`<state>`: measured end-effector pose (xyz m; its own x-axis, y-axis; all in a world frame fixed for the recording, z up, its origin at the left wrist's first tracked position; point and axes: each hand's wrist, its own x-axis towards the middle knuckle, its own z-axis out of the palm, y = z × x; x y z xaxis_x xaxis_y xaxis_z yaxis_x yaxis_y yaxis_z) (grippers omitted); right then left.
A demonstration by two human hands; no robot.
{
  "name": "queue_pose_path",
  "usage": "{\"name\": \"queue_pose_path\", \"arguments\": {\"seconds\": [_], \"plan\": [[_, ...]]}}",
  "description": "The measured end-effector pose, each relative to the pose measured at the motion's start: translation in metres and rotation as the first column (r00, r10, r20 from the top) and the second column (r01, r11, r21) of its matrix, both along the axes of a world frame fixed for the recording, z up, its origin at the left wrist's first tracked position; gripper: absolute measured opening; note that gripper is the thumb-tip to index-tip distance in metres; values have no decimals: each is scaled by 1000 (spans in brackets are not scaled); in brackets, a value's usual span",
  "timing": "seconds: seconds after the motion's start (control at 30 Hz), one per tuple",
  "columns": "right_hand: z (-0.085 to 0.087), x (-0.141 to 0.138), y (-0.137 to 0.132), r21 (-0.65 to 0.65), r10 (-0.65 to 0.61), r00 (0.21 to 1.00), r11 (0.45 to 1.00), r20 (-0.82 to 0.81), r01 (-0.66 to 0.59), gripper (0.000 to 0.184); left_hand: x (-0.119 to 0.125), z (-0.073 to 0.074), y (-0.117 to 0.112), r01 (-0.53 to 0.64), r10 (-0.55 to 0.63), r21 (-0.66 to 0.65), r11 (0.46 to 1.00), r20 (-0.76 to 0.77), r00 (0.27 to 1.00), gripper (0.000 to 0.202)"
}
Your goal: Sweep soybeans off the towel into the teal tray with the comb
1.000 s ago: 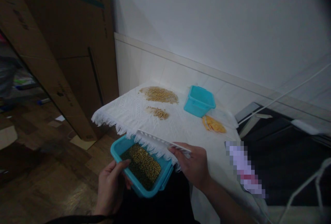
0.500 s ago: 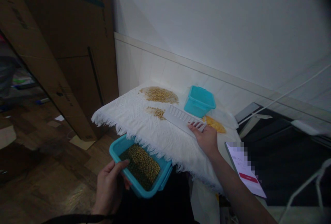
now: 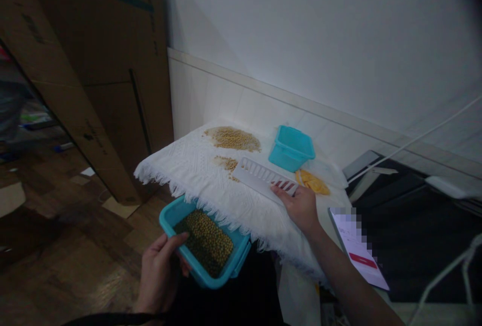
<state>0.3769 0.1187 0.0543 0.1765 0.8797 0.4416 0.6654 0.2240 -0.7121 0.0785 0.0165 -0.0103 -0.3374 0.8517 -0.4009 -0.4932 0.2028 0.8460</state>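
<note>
My left hand (image 3: 161, 265) is closed on the left rim of a turquoise plastic container (image 3: 243, 260), thumb over the edge. Inside it lie yellow soybeans (image 3: 211, 235) beside small dark green beans (image 3: 188, 228). The container is below the fringed edge of a white cloth (image 3: 188, 165). My right hand (image 3: 301, 205) grips one end of a flat white slotted plastic strip (image 3: 256, 178), held low over the cloth. Its far end meets a small pile of soybeans (image 3: 228, 164). A larger soybean pile (image 3: 235, 138) spreads behind that.
A second turquoise container (image 3: 289, 150) stands at the back of the cloth, with a yellow crumpled item (image 3: 312, 182) beside it. A phone or tablet (image 3: 359, 250) lies to the right. Tall cardboard boxes (image 3: 113, 90) rise on the left, and a white wall (image 3: 301, 29) is behind.
The slotted strip in my right hand has shifted slightly left and toward me, and a few soybeans sit nearer the front by its end. My left hand and its container stay put.
</note>
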Motion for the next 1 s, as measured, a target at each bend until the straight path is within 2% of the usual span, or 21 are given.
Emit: {"name": "queue_pose_path", "arguments": {"seconds": [0.27,0.43,0.73,0.93,1.0], "plan": [[3,-1,-13,31,15,997,999,-81,-13,36,-3,-5,-1,17,-16,7,1000,-26,1000,33],[2,1,-16,11,19,993,1000,-117,-18,42,-2,-1,0,8,-8,9,1000,-31,999,33],[1,-4,-11,-5,51,993,999,-110,-52,42,-1,3,0,10,-10,-1,1000,-25,1000,36],[1,-11,0,-43,76,989,996,-129,-82,45,-5,-1,1,7,-6,10,1000,-20,1000,37],[2,-13,4,-63,93,989,993,-119,-101,43,-8,-5,2,39,-38,35,999,-13,999,38]]}}
